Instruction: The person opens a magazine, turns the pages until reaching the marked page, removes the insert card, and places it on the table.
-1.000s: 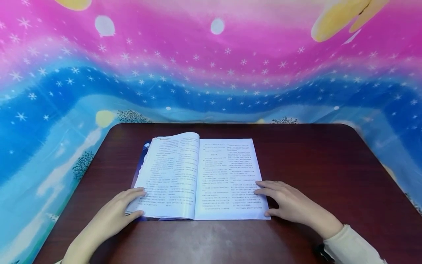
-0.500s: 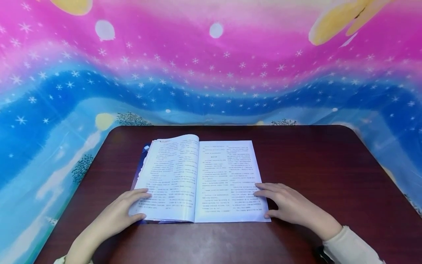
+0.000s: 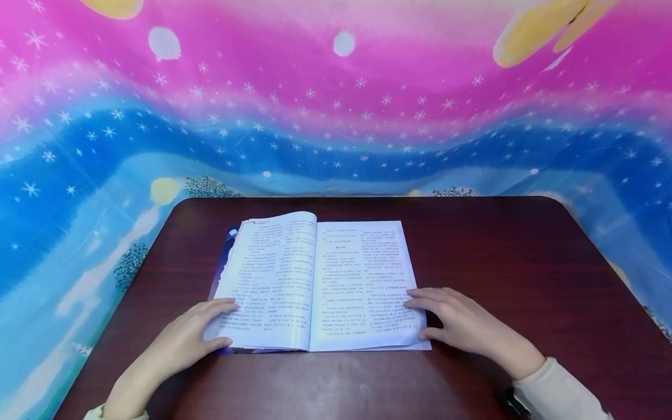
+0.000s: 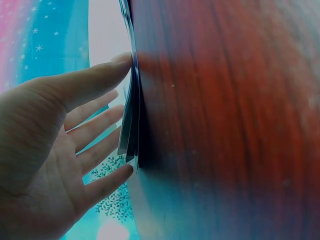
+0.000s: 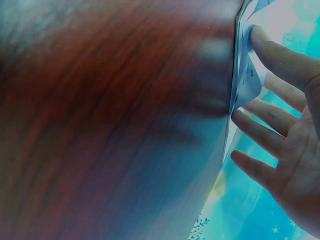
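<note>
A magazine (image 3: 362,280) with dense printed text lies spread on the dark wooden table, its left page (image 3: 268,286) arching up toward the spine. My left hand (image 3: 184,335) rests at its lower left edge, thumb and fingertips on the page margin. In the left wrist view the left thumb (image 4: 95,82) is extended over a stack of page edges (image 4: 132,100). My right hand (image 3: 462,321) lies at the lower right edge, fingers spread and fairly straight. In the right wrist view, the right thumb (image 5: 280,57) touches a sheet (image 5: 250,87) whose corner bends up off the pages below.
The brown tabletop (image 3: 504,251) reaches out on all sides of the magazine. A pink and blue backdrop cloth (image 3: 336,116) with snowflakes hangs behind and beside the table. A pale sleeve (image 3: 562,391) covers the right forearm.
The lower right corner of the right page has lifted and curls at the right thumb. The left hand has shifted slightly inward over the left page.
</note>
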The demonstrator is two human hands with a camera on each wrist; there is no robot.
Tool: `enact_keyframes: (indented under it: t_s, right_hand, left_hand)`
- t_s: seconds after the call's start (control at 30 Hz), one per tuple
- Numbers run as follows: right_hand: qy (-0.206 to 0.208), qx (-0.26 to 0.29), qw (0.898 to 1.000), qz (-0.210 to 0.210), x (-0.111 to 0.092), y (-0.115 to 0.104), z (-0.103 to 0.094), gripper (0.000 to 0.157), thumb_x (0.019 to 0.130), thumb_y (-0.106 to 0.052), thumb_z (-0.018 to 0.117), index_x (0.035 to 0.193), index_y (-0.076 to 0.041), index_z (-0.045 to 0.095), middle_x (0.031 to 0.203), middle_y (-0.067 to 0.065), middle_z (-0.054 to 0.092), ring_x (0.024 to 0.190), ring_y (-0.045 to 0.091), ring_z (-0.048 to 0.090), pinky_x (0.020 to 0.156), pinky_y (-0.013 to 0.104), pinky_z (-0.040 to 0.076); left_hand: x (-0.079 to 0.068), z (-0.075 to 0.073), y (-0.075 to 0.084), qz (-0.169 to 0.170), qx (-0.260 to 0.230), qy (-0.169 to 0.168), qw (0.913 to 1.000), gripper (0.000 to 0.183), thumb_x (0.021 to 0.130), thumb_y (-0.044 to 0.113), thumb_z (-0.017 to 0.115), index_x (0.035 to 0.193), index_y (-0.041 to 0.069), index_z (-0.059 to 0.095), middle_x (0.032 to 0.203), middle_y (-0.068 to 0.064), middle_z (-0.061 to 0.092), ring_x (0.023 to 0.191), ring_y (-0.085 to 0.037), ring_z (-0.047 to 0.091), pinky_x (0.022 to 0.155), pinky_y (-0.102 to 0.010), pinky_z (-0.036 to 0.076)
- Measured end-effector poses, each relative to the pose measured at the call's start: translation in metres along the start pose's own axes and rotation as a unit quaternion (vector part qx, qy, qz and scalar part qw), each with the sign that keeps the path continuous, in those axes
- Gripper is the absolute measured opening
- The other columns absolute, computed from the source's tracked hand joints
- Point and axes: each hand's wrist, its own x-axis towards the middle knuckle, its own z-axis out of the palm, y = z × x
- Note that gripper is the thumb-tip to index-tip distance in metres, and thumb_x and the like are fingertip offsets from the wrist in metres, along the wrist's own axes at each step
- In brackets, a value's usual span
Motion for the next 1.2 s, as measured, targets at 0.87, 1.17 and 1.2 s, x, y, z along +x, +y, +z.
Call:
enact_keyframes:
  t_s: [0.87,1.17,1.2]
  right_hand:
    - [0.081,0.018,0.996,-0.025,0.013,-0.004,-0.019,0.041,0.083,-0.032,0.082,0.118,-0.015,0.072,0.129,0.004,0.064,0.123,0.026,0.057,0.102,0.051,0.044]
    - [0.113,0.032,0.992,-0.041,0.019,-0.008,-0.030,0.039,0.081,-0.033,0.083,0.115,-0.016,0.073,0.129,0.003,0.064,0.124,0.026,0.056,0.104,0.051,0.043]
    - [0.117,0.033,0.992,-0.045,0.019,-0.009,-0.031,0.039,0.081,-0.033,0.083,0.114,-0.016,0.073,0.128,0.003,0.064,0.123,0.025,0.056,0.104,0.051,0.043]
  left_hand:
    - [-0.003,0.000,-0.001,0.002,0.010,0.006,0.9999,0.056,0.077,0.023,0.086,0.128,0.011,0.066,0.135,-0.014,0.059,0.124,-0.040,0.053,0.097,-0.060,0.044]
    - [-0.001,-0.002,0.006,0.021,0.027,0.019,0.9992,0.053,0.078,0.021,0.085,0.127,0.012,0.067,0.130,-0.011,0.063,0.120,-0.037,0.057,0.096,-0.058,0.045]
    - [-0.001,-0.003,0.009,0.024,0.031,0.023,0.9990,0.052,0.079,0.021,0.085,0.127,0.012,0.067,0.129,-0.011,0.064,0.119,-0.036,0.058,0.096,-0.058,0.045]
